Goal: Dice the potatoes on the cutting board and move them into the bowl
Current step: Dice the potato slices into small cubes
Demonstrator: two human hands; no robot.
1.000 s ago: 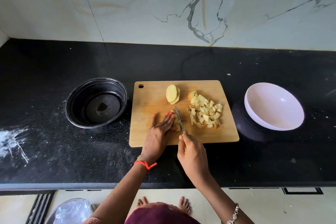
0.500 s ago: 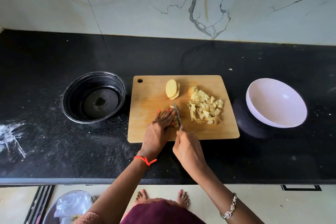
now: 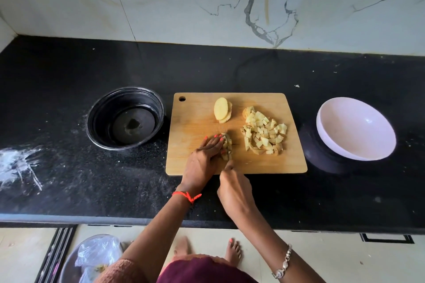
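A wooden cutting board [image 3: 197, 119] lies on the black counter. On it, a short stack of potato slices [image 3: 222, 111] sits at the back and a pile of diced potato [image 3: 264, 132] spreads over the right half. My left hand [image 3: 202, 161] presses flat, fingers straight, on a small bunch of potato strips [image 3: 227, 145]. My right hand [image 3: 234, 188] grips a knife [image 3: 228, 154] just right of those fingers. The blade is down in the strips and mostly hidden. A white bowl [image 3: 358, 126] stands right of the board, with nothing in it.
A black bowl [image 3: 125, 118] stands just left of the board. White powder smears [image 3: 18, 165] mark the counter at the far left. The counter's front edge [image 3: 92, 219] runs below my wrists, and a marble wall rises behind.
The knife blade, raised and plainly visible before, has come down into the potato strips beside my left fingers. My left hand stays on the strips. The piles and bowls have not moved.
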